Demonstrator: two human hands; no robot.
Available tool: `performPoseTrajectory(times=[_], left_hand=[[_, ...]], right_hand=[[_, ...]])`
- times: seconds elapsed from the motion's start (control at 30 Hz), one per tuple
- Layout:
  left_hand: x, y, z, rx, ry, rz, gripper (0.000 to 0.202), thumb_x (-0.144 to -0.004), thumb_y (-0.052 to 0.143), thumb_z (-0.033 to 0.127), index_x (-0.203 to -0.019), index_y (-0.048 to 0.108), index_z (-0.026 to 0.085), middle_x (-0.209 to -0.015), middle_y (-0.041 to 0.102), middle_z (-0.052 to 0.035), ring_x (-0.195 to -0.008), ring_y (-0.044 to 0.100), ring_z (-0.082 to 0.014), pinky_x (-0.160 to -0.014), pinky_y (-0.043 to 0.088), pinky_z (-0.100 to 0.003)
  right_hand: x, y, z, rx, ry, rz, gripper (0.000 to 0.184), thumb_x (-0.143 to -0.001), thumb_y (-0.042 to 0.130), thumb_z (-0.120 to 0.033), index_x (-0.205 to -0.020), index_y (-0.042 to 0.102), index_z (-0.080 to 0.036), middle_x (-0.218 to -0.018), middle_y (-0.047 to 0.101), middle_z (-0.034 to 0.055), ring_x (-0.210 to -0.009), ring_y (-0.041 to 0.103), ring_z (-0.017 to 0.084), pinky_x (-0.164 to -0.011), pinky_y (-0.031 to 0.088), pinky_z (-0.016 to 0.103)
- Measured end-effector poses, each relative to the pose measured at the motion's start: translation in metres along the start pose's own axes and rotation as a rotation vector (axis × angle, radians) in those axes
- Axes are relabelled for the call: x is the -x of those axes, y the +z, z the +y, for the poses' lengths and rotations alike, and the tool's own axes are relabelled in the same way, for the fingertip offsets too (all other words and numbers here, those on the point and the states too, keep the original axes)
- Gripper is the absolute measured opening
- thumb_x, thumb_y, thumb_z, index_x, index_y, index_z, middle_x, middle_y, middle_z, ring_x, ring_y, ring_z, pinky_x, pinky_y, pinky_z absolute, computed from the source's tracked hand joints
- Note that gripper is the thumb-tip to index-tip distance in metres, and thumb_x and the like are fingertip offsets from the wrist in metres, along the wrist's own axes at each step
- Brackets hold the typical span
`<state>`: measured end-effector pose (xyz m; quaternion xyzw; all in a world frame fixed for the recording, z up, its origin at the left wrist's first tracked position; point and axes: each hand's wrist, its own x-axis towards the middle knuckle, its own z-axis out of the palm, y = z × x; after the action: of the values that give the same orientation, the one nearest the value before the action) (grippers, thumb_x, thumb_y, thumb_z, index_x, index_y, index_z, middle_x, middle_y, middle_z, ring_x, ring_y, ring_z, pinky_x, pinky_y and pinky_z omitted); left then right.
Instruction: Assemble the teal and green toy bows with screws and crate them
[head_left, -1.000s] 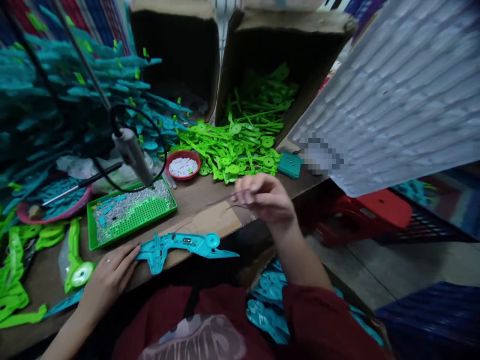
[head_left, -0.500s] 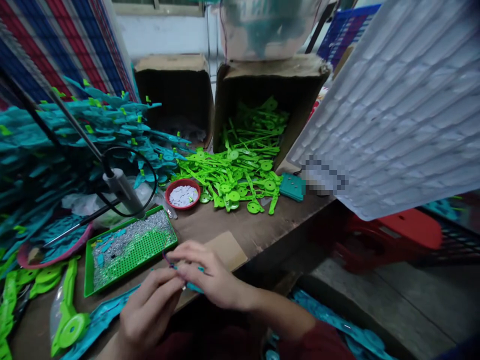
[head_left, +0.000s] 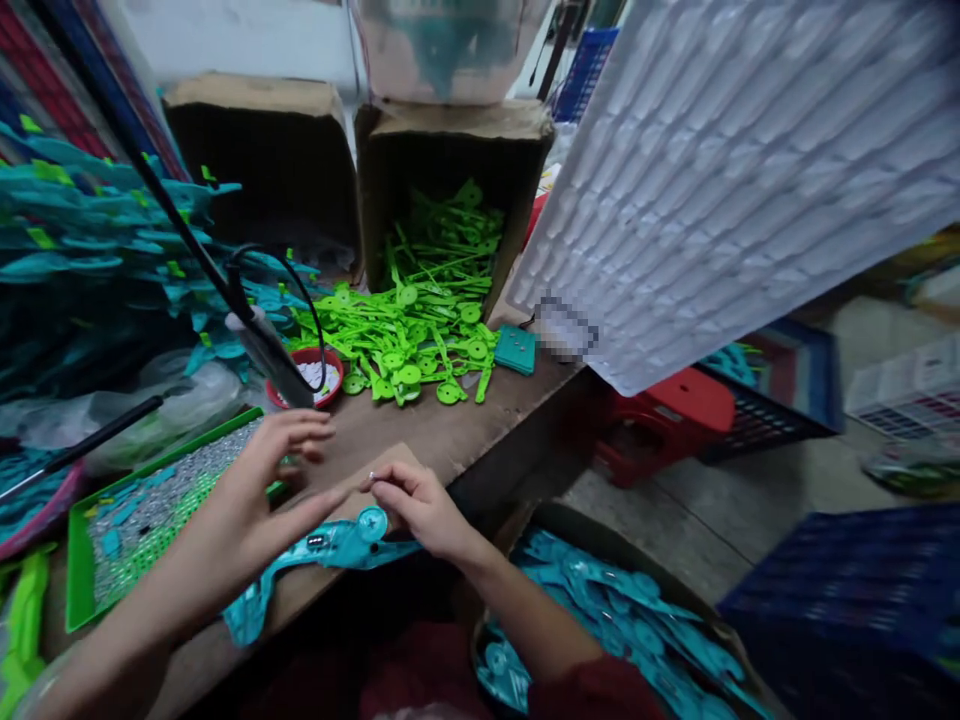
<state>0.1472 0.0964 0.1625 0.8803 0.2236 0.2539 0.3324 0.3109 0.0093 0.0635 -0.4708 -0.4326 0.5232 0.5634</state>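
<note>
My left hand [head_left: 274, 490] is raised over the bench with fingers spread and nothing in it, just below a grey cylindrical tool [head_left: 270, 355] with a black cable. Thumb and forefinger of my right hand [head_left: 424, 505] pinch a tiny shiny metal piece [head_left: 371, 478] that looks like a screw. Below both hands, a teal plastic part [head_left: 337, 545] with a round end lies along the bench's front edge. Behind the right fingers is a flat piece of brown cardboard [head_left: 397, 456]. A green tray [head_left: 75, 565] of small silver pieces and teal bits is partly hidden by my left arm.
Bright green plastic parts [head_left: 420, 340] spill from a cardboard box [head_left: 457, 122]. Beside them are a red bowl [head_left: 335, 388] of white pieces and a teal block [head_left: 515, 350]. A box of teal parts [head_left: 622, 610] stands below right. A white ribbed panel [head_left: 720, 190] juts in from the right.
My left hand has left the right hand and risen toward the grey tool, its fingers now spread. The teal part between the hands now lies in plain view. The view has swung right.
</note>
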Motion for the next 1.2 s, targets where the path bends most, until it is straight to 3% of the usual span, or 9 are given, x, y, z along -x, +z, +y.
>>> performPoseTrajectory(times=[0.03, 0.17, 0.3, 0.5, 0.63, 0.8, 0.97, 1.1, 1.2], left_hand=[[-0.019, 0.011, 0.010, -0.010, 0.010, -0.011, 0.040, -0.093, 0.060, 0.042, -0.128, 0.054, 0.023, -0.128, 0.059, -0.0118, -0.099, 0.065, -0.0202, -0.076, 0.058, -0.029], [-0.120, 0.087, 0.034, -0.140, -0.167, -0.451, 0.026, -0.094, 0.062, 0.034, -0.112, 0.065, 0.017, -0.113, 0.067, -0.0101, -0.103, 0.065, -0.0219, -0.092, 0.053, -0.033], [-0.191, 0.142, 0.013, -0.172, -0.310, -0.407, 0.034, -0.094, 0.062, 0.035, -0.120, 0.060, 0.014, -0.120, 0.062, -0.0102, -0.105, 0.063, -0.0227, -0.090, 0.055, -0.043], [-0.201, 0.153, -0.016, -0.136, -0.409, -0.241, 0.039, -0.093, 0.063, 0.035, -0.125, 0.057, 0.013, -0.127, 0.058, -0.0125, -0.110, 0.061, -0.0244, -0.092, 0.054, -0.045], [-0.168, 0.120, -0.012, 0.014, -0.413, -0.222, 0.032, -0.091, 0.062, 0.025, -0.119, 0.060, 0.010, -0.108, 0.067, -0.0104, -0.096, 0.065, -0.0210, -0.081, 0.055, -0.034], [-0.053, 0.044, -0.023, 0.384, -0.542, -0.346, 0.026, -0.087, 0.057, 0.034, -0.100, 0.064, 0.013, -0.088, 0.072, -0.0059, -0.073, 0.065, -0.0144, -0.062, 0.048, -0.023], [0.048, -0.004, -0.028, 0.716, -0.731, -0.648, 0.018, -0.080, 0.061, 0.030, -0.089, 0.065, 0.015, -0.075, 0.069, -0.0014, -0.064, 0.064, -0.0125, -0.061, 0.047, -0.021], [0.081, -0.016, -0.027, 0.835, -0.814, -0.798, 0.010, -0.074, 0.062, 0.021, -0.082, 0.060, 0.019, -0.074, 0.070, 0.0004, -0.059, 0.065, -0.0135, -0.056, 0.048, -0.022], [0.095, -0.020, -0.028, 0.934, -0.829, -0.830, 0.004, -0.073, 0.062, 0.019, -0.077, 0.060, 0.019, -0.066, 0.068, 0.0019, -0.053, 0.062, -0.0130, -0.053, 0.047, -0.022]], right_hand=[[0.001, -0.002, 0.006, 0.108, -0.046, 0.062, 0.027, -0.091, 0.057, -0.043, -0.093, 0.066, -0.018, -0.063, 0.049, -0.0040, -0.056, 0.045, 0.010, -0.055, 0.041, 0.023], [0.007, 0.009, 0.026, 0.440, -0.129, 0.133, 0.021, -0.093, 0.048, -0.029, -0.091, 0.068, -0.021, -0.086, 0.068, 0.0038, -0.085, 0.061, 0.019, -0.084, 0.049, 0.033], [0.027, 0.025, 0.034, 0.574, -0.116, -0.013, 0.023, -0.092, 0.045, -0.021, -0.091, 0.068, -0.020, -0.086, 0.070, 0.0044, -0.079, 0.062, 0.018, -0.077, 0.049, 0.028], [0.037, 0.020, 0.027, 0.489, -0.193, 0.057, 0.021, -0.091, 0.052, -0.027, -0.084, 0.069, -0.018, -0.080, 0.065, 0.0041, -0.077, 0.060, 0.016, -0.074, 0.047, 0.027], [0.027, 0.000, 0.027, 0.275, -0.134, 0.261, 0.021, -0.087, 0.060, -0.033, -0.082, 0.073, -0.018, -0.073, 0.065, 0.0017, -0.068, 0.058, 0.014, -0.066, 0.046, 0.025], [0.025, -0.026, -0.001, 0.219, -0.106, 0.304, 0.015, -0.083, 0.065, -0.030, -0.085, 0.073, -0.018, -0.082, 0.071, 0.0032, -0.077, 0.062, 0.016, -0.074, 0.049, 0.028], [-0.001, -0.011, -0.058, 0.664, -0.268, -0.354, 0.011, -0.091, 0.061, -0.025, -0.088, 0.070, -0.019, -0.080, 0.067, 0.0018, -0.074, 0.060, 0.014, -0.070, 0.045, 0.026], [-0.032, 0.033, -0.079, 0.844, -0.352, -0.988, 0.013, -0.093, 0.053, -0.016, -0.091, 0.066, -0.018, -0.090, 0.066, 0.0037, -0.084, 0.059, 0.015, -0.077, 0.046, 0.028], [-0.043, 0.062, -0.079, 0.884, -0.323, -1.251, 0.013, -0.092, 0.052, -0.014, -0.089, 0.064, -0.018, -0.087, 0.064, 0.0029, -0.082, 0.058, 0.016, -0.075, 0.045, 0.027]])
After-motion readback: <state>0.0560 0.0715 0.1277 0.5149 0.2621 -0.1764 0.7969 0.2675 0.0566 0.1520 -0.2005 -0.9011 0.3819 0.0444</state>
